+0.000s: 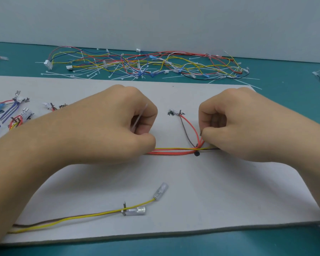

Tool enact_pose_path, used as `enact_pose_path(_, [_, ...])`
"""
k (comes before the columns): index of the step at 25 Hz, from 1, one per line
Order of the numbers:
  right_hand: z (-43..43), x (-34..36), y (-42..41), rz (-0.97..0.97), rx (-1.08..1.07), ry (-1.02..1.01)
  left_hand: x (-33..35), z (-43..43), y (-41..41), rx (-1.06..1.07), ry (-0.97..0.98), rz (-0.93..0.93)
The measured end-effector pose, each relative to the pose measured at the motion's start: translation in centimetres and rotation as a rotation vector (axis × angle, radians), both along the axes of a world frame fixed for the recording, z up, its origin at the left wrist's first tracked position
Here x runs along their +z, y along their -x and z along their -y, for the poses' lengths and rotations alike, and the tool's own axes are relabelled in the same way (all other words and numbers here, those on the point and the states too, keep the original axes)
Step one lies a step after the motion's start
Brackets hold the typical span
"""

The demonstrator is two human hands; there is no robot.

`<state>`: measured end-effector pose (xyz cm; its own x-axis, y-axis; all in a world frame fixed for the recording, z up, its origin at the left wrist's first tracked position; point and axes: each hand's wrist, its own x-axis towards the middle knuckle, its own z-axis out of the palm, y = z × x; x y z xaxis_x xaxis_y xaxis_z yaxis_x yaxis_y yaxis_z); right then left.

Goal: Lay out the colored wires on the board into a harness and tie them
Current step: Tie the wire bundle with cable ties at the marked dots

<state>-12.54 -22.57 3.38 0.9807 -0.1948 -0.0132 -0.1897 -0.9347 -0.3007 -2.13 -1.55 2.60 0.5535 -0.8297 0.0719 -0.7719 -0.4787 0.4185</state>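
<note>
Grips closed, left hand point(109, 126) on one cable tie point(139, 117), right hand point(248, 126) pinching wires point(174, 152)

At the centre of the board point(192, 191), the left hand point(118, 124) grips a pale cable tie point(139, 117) over the left end of the red-and-yellow wire bundle point(174, 151), while the right hand point(248, 124) pinches its right end. A yellow-and-brown pair point(81, 217) lies toward 7 o'clock, and a tangled wire heap point(146, 65) sits on the worktop point(17, 69) at 12 o'clock.

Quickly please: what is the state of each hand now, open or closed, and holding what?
Left hand: closed, holding a white cable tie.
Right hand: closed, pinching the wire bundle.
</note>
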Motion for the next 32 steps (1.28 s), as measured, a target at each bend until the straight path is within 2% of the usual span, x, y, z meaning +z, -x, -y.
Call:
enact_pose_path(10, [0.2,0.8,0.4,-0.115,-0.009,-0.062,-1.1,0.3,-0.1,-0.047,0.091,0.064])
enact_pose_path(15, [-0.8,2.1,-0.6,0.031,-0.012,-0.105,-1.4,0.4,-0.1,-0.031,0.12,0.053])
enact_pose_path(19, [-3.1,2.5,-6.7,0.15,0.128,0.002,-1.4,0.6,-0.2,-0.019,0.157,0.057])
enact_pose_path(22, [-3.0,1.2,-13.3,0.266,0.129,0.006,-1.7,0.5,-0.4,-0.015,0.153,0.031])
enact_pose_path(26, [-1.0,-1.8,-18.7,0.169,0.051,-0.08,-1.6,0.4,-1.1,0.038,0.164,-0.011])
enact_pose_path(32, [-0.7,-4.0,-21.4,0.238,0.022,-0.151,-1.8,0.5,-1.2,0.065,0.123,-0.007])
